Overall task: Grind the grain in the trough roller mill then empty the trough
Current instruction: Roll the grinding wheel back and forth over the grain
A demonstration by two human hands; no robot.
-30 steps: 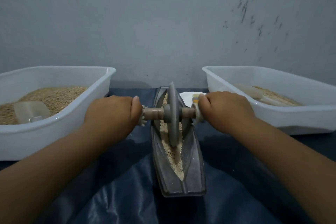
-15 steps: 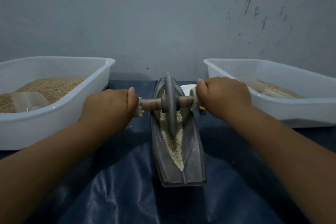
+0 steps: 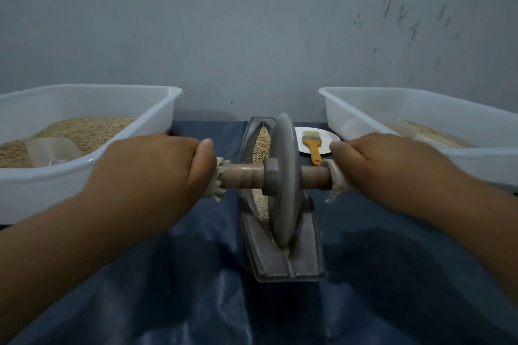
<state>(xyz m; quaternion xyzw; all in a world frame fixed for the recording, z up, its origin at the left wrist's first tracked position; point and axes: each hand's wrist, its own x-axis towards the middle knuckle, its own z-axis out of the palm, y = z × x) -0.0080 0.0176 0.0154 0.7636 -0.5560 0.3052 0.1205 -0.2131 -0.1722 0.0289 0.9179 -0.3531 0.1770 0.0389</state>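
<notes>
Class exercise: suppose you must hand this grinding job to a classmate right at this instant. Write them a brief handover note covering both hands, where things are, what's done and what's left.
Left hand and right hand each grip a cloth-wrapped end of the axle.
The wheel stands in the trough, near its closer end.
Grain lies in the trough beyond the wheel.
Brush rests on the white plate behind the trough; tubs of grain stand at either side.
Done: grinding under way.
Left: finish grinding, then empty the trough.

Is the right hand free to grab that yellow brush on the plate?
Probably not right now: the right hand grips the roller's axle. Once it lets go, the way looks open, as the brush lies uncovered on the plate just beyond it.
</notes>
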